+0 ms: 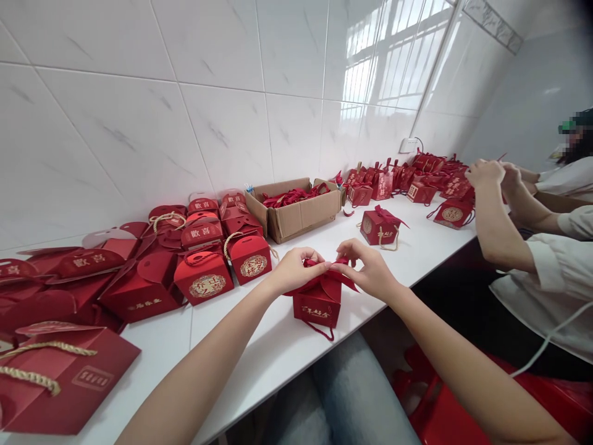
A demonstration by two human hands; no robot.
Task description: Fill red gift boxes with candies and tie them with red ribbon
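A small red gift box (317,304) with gold lettering stands upright near the table's front edge, a dark red cord hanging from its front. On its top lies a red ribbon (345,278), its ends spreading to both sides. My left hand (299,269) pinches the ribbon from the left, thumb pointing inward. From the right, my right hand (368,269) pinches it too, the fingertips of both hands almost meeting above the box. Part of the ribbon is hidden behind my fingers. Just beyond my right hand sits another red box (380,227) with a ribbon bow and a beige cord.
Many red gift boxes (204,281) crowd the table's left side. A cardboard box (303,217) of red ribbons stands against the tiled wall. More boxes (421,191) are grouped at the far right. Beside me, another person's hands (486,173) are raised over the table (264,346).
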